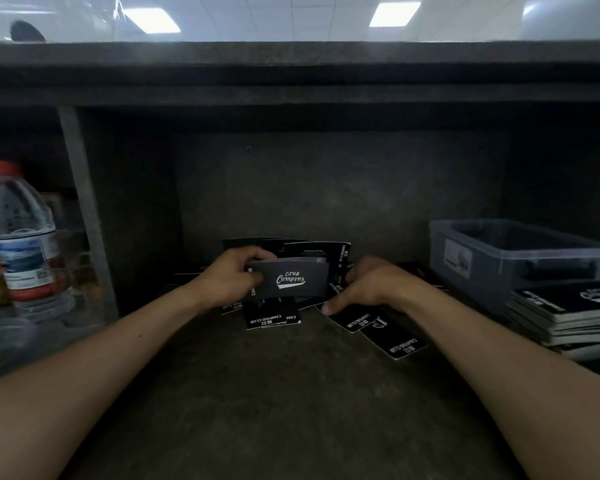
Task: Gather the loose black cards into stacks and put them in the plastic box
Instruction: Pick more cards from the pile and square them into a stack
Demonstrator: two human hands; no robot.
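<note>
left hand (232, 276) grips card stack (293, 279) upright, crosswise

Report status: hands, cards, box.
Left hand grips card stack. Right hand on loose cards, grip unclear. Plastic box at right, path open.

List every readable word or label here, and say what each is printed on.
"CLUB Camping": front card gripped by the left hand.
"CAMPING CLUB": loose cards on the shelf.
Water bottle label: too blurred to read.
Plastic box sticker: too blurred to read.
Stacked cards at right: print blurred.
</note>
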